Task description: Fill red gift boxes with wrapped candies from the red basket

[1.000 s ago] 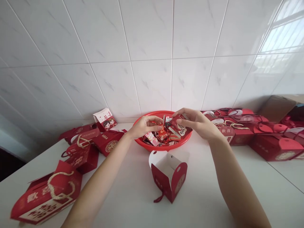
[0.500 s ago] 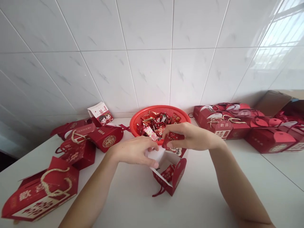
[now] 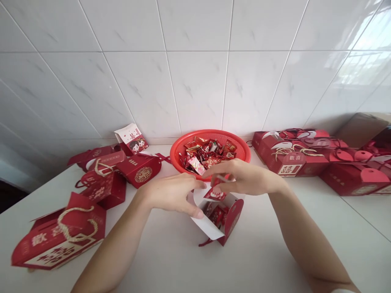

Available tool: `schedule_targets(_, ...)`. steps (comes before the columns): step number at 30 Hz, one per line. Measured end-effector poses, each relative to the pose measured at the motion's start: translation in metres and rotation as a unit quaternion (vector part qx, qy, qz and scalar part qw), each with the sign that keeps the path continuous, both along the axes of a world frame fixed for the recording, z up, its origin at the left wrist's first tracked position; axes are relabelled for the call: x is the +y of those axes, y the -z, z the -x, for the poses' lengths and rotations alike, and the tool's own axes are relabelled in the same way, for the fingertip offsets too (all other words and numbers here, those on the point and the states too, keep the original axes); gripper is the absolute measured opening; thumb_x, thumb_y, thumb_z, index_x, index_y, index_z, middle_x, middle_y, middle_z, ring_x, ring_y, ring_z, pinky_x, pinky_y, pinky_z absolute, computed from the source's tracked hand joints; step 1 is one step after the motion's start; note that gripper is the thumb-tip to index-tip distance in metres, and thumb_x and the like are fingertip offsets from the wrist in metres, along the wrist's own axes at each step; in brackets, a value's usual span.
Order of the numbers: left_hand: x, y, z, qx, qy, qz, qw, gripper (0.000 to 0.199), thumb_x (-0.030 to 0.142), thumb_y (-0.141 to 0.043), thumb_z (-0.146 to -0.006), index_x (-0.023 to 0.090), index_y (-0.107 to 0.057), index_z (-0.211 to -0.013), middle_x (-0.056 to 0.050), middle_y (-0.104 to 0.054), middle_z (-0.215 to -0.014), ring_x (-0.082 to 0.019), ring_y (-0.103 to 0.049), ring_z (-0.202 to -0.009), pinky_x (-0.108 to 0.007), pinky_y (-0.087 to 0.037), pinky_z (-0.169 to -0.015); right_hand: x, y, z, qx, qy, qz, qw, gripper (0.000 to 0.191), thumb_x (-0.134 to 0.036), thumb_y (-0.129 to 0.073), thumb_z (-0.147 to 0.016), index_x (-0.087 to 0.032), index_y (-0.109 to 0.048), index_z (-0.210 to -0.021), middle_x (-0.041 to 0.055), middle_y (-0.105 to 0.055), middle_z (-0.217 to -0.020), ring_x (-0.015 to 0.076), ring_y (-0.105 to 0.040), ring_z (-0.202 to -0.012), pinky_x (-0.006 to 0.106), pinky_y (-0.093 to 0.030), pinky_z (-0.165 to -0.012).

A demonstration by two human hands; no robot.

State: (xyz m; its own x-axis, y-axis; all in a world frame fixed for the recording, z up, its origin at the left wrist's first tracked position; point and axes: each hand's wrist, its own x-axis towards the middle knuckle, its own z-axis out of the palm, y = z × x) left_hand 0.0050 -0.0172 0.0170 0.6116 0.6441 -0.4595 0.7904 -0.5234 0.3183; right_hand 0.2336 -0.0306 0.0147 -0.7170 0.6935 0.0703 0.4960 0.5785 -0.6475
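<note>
An open red gift box (image 3: 233,217) with a white inside stands on the table in front of me. My left hand (image 3: 172,194) grips its left side, the thumb resting on a white flap. Between the thumb and fingers of my right hand (image 3: 244,178) is a small red candy packet (image 3: 215,193), held just over the back of the box opening. Several red-wrapped candies (image 3: 218,215) lie inside the box. Right behind both hands sits a red plastic basket (image 3: 174,156) with a heap of wrapped candies (image 3: 197,162).
On the left are several red gift boxes, one with a rope handle (image 3: 61,240) close to me. A white-topped box (image 3: 131,138) leans near the wall. Rows of red boxes (image 3: 293,162) fill the right side, a cardboard carton (image 3: 362,128) behind them. A tiled wall (image 3: 198,89) bounds the back.
My right hand has brought the candy packet down and in over the box opening. The box's near-left white flap now lies tilted outward under my left thumb. The view has shifted slightly.
</note>
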Motion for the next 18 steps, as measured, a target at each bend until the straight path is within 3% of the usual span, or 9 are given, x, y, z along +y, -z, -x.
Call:
schedule_targets(5, -0.006, -0.003, -0.002, 0.025, -0.002, -0.019, 0.999, 0.079, 0.062, -0.066, -0.077, 0.026, -0.052, -0.145, -0.008, -0.062, -0.131, -0.029, -0.060, -0.111, -0.030, -0.048, -0.083, -0.005, -0.002, -0.006, -0.035, 0.059, -0.069, 0.995, 0.033, -0.026, -0.061, -0.091, -0.024, -0.067, -0.124, 0.0063, -0.073, -0.118, 0.0244, -0.069, -0.101, 0.034, -0.052, -0.083)
schedule_targets(9, -0.010, -0.002, -0.002, 0.029, 0.011, -0.023, 0.999, 0.075, 0.059, -0.069, -0.075, 0.025, -0.056, -0.140, -0.007, -0.063, -0.124, -0.028, -0.060, -0.109, -0.029, -0.047, -0.082, -0.013, -0.010, -0.024, -0.072, 0.103, -0.102, 0.987, 0.036, -0.038, -0.059, -0.093, -0.024, -0.066, -0.125, 0.0079, -0.071, -0.121, 0.0266, -0.066, -0.106, 0.036, -0.052, -0.083)
schedule_targets(15, -0.020, -0.002, -0.007, -0.027, 0.056, -0.030, 0.998, 0.047, 0.044, -0.073, -0.075, 0.022, -0.069, -0.117, -0.004, -0.064, -0.106, -0.025, -0.060, -0.102, -0.027, -0.045, -0.079, -0.012, -0.009, -0.030, -0.266, 0.174, -0.003, 0.948, 0.037, -0.042, -0.069, -0.083, -0.021, -0.069, -0.114, 0.0098, -0.069, -0.107, 0.0268, -0.065, -0.093, 0.032, -0.048, -0.068)
schedule_targets(18, -0.025, -0.001, -0.005, -0.047, 0.087, -0.044, 0.994, 0.039, 0.052, -0.077, -0.072, 0.021, -0.073, -0.094, -0.003, -0.063, -0.092, -0.022, -0.061, -0.087, -0.027, -0.042, -0.069, -0.008, -0.006, -0.018, -0.329, 0.156, 0.018, 0.931, 0.038, -0.043, -0.074, -0.078, -0.017, -0.069, -0.105, 0.0114, -0.067, -0.102, 0.0271, -0.064, -0.089, 0.031, -0.043, -0.061)
